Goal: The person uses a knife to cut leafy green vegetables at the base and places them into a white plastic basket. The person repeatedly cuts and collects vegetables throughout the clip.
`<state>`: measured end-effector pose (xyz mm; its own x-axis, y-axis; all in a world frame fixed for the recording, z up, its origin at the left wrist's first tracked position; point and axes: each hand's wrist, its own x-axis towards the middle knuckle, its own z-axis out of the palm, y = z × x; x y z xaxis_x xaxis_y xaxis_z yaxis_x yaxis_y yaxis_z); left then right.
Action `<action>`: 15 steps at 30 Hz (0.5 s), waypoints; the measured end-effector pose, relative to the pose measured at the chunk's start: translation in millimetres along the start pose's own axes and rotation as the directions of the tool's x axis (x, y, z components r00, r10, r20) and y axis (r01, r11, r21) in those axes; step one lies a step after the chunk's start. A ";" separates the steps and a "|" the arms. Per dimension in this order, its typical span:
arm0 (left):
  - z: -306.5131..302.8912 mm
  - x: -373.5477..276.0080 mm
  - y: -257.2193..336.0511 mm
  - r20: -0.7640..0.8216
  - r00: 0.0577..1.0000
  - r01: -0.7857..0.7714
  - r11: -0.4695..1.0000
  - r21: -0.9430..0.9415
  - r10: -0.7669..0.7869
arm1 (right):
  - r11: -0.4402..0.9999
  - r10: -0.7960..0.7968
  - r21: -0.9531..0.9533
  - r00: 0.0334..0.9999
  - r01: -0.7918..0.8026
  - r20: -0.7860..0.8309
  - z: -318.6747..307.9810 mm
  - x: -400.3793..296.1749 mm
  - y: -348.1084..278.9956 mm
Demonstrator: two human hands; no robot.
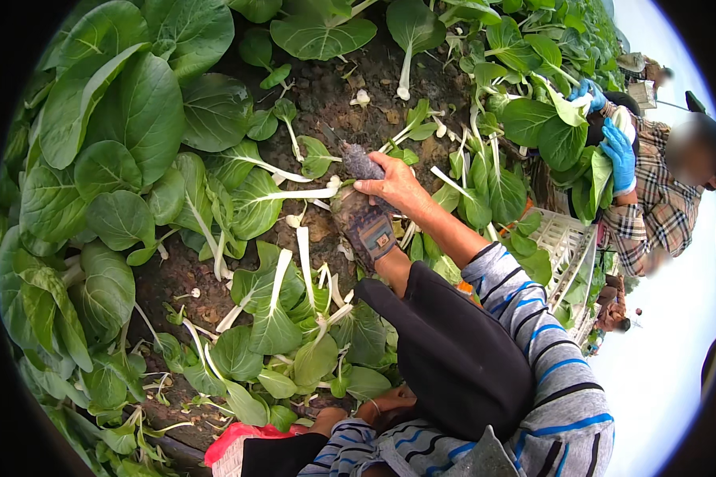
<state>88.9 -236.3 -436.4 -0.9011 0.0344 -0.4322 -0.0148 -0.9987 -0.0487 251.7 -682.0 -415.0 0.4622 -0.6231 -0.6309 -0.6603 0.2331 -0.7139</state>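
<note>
My right hand [397, 182] is closed around the fuzzy grey wrapped handle [361, 160] of a tool, probably a knife; a thin dark blade seems to point away over the soil. Its thumb lies by the toe of a muddy brown shoe [353, 223] on my right foot. A cut bok choy leaf with a white stalk [301, 194] lies beside the toe. At the bottom, my left hand [388, 404] is low near my body, with a thin band at the wrist. Its fingers are partly hidden, so a hold cannot be made out. Loose bok choy leaves [277, 325] lie between the hands.
Standing bok choy plants [125, 113] fill the left side. A white plastic crate [564, 250] stands at right, near a co-worker in a checked shirt [656, 185] whose blue-gloved hands hold bok choy. A red plastic bag [235, 438] covers a white basket at the bottom.
</note>
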 end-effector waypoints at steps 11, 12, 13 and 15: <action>-13.4 -95.3 66.8 -0.222 0.975 0.002 0.994 0.110 0.022 | 0.921 0.143 0.380 0.982 -0.085 -0.127 -8.4 26.5 -9.1; -18.0 -106.8 72.9 -0.253 0.967 0.020 0.988 0.150 0.019 | 0.895 0.168 0.439 0.973 -0.084 -0.156 -14.8 28.4 -12.5; -24.0 -117.5 81.6 -0.287 0.958 0.040 0.980 0.197 0.019 | 0.864 0.189 0.498 0.965 -0.077 -0.180 -21.7 32.7 -14.9; -34.6 -141.5 97.4 -0.358 0.933 0.096 0.948 0.304 0.020 | 0.839 0.127 0.544 0.969 0.010 -0.214 -34.7 56.9 -2.3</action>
<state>229.9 -337.2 -411.2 -0.6862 0.0258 -0.7269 -0.2324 -0.9548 0.1855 259.0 -744.0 -438.7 0.2369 -0.7334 -0.6371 -0.2278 0.5956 -0.7703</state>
